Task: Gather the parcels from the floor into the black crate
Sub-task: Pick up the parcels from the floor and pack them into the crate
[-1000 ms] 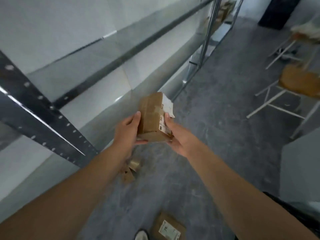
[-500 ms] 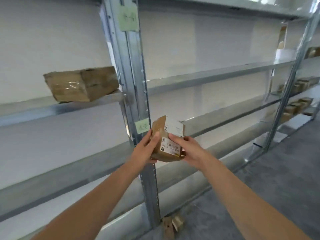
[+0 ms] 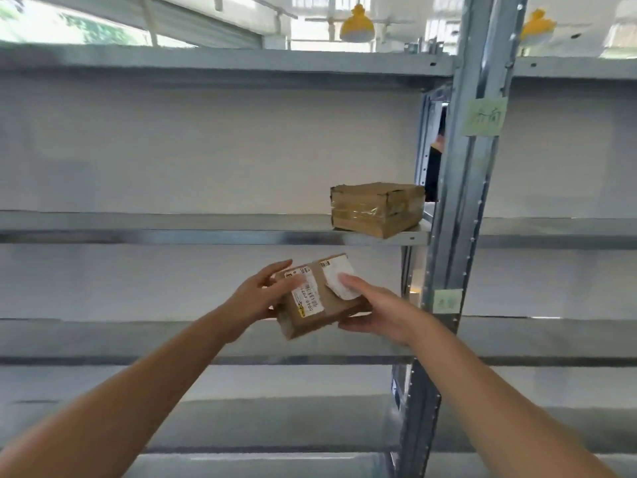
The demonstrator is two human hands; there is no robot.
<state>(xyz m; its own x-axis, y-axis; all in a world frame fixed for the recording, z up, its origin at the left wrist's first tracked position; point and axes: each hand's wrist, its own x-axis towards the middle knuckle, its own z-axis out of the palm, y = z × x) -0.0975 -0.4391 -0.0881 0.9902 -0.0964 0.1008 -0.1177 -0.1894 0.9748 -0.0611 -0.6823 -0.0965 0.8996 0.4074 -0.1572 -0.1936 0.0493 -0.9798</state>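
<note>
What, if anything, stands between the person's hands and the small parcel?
Nothing: the left hand and right hand both grip the parcel, in front of the shelves. The black crate is not in view, so that path cannot be judged.

Parcel (image 3: 320,298) sits between the hands, left hand (image 3: 255,298) on its left side and right hand (image 3: 379,312) on its right, in front of the shelving. Second parcel (image 3: 377,208) rests on the shelf (image 3: 172,229) above, just left of the upright post (image 3: 462,201).
</note>
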